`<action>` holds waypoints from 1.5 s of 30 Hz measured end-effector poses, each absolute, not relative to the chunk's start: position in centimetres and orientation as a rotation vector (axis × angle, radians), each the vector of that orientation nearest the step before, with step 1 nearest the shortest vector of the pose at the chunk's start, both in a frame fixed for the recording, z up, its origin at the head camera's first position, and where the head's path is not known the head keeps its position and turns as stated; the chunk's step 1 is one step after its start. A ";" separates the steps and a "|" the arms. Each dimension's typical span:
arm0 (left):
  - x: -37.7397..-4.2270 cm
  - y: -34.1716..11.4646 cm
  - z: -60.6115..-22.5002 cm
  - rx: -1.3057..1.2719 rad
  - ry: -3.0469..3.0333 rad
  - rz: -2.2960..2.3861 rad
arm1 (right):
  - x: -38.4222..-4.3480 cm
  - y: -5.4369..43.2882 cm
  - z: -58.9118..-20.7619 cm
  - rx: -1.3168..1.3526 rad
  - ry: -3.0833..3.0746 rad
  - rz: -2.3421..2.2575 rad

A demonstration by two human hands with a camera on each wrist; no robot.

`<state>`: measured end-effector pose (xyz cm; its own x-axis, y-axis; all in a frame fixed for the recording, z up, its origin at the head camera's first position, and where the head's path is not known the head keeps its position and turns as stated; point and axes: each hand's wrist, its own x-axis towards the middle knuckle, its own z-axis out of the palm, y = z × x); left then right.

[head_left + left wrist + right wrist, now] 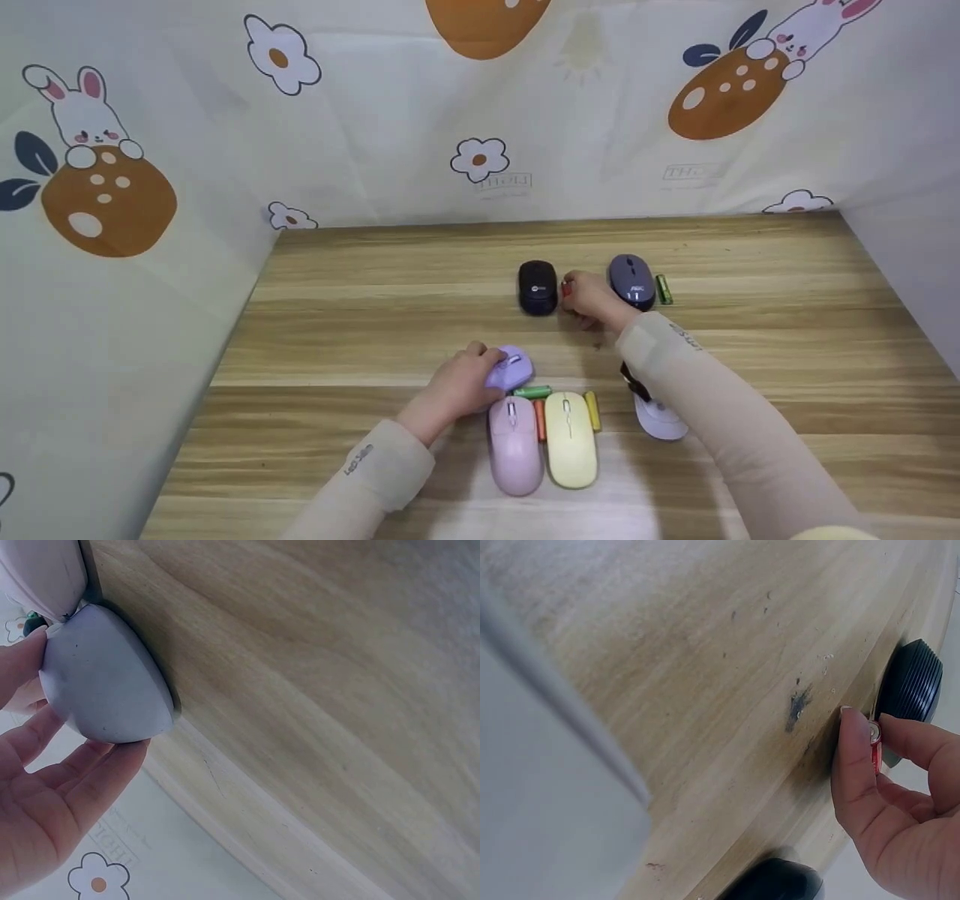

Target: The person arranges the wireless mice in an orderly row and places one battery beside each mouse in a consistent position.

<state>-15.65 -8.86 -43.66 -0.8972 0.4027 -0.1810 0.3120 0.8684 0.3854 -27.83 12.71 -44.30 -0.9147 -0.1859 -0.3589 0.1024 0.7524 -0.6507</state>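
My left hand [459, 381] holds a small purple computer mouse [514, 367], thumb on one side and fingers around the other. In the left wrist view the purple mouse [109, 679] meets the end of the pink mouse [43, 574]. Farther back, my right hand [594, 298] pinches a red battery [876, 756] between thumb and fingertips. That battery is right beside a black mouse [538, 289]. On the hand's other side lies a blue-grey mouse [631, 279], with a green battery [664, 289] along its right.
Nearer me are the pink mouse [516, 454] and a yellow mouse [571, 450], an orange battery [540, 420] between them. A green battery [532, 391] lies behind, a yellow one [592, 411] to the right. My right sleeve partly covers a white mouse [661, 421]. Patterned cloth [390, 172] borders the table.
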 end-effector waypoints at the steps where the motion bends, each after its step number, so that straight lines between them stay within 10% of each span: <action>1: -15.6 -8.9 -43.7 0.541 2.783 0.513 | -27.9 12.7 -44.3 -0.058 2.544 -0.977; 36: -15.7 -8.7 -43.5 0.511 2.759 0.492 | -27.3 12.7 -43.9 0.034 2.464 -1.065; 45: -15.8 -8.9 -43.6 0.532 2.771 0.507 | -23.0 13.4 -41.0 -0.318 2.559 -0.813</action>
